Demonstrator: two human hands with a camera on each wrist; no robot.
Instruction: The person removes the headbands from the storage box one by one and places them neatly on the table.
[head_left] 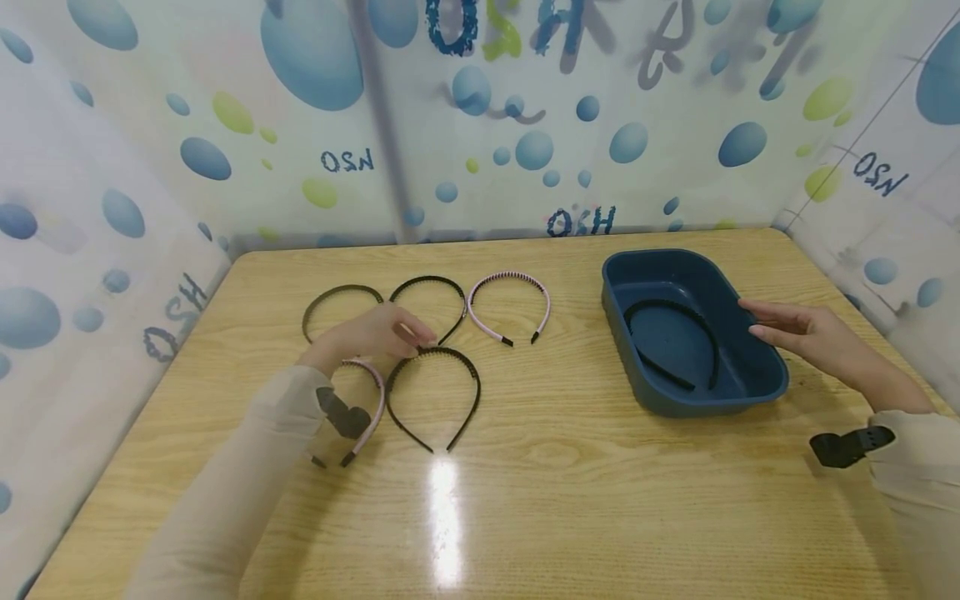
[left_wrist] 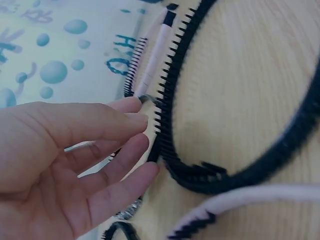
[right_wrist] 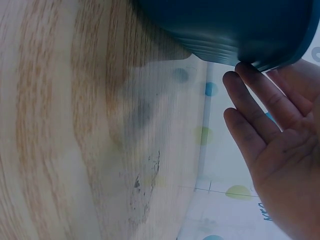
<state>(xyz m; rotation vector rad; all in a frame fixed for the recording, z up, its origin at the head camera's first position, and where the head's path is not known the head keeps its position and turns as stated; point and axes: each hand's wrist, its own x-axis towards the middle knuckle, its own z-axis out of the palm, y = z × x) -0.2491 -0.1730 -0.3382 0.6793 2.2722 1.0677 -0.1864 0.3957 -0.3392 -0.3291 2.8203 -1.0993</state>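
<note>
My left hand (head_left: 378, 331) reaches over the table, its fingertips right at the top of a black toothed headband (head_left: 477, 392). In the left wrist view, the thumb and loosely bent fingers of that hand (left_wrist: 100, 150) stand apart beside the teeth of the black headband (left_wrist: 167, 120). Partly behind the left forearm lies a pink headband (head_left: 381, 396). On the right, my right hand (head_left: 813, 337) touches the rim of a blue plastic basin (head_left: 618, 333) with extended fingers. The right wrist view shows those fingers (right_wrist: 250, 120) against its outer wall. Inside lies another black headband (head_left: 711, 342).
Behind the left hand, a dark headband (head_left: 341, 288), a black headband (head_left: 427, 278) and a pink headband with dark teeth (head_left: 546, 292) form a row. A wooden table (head_left: 570, 500) carries everything, with a bubble-patterned curtain (head_left: 480, 192) around its back and sides.
</note>
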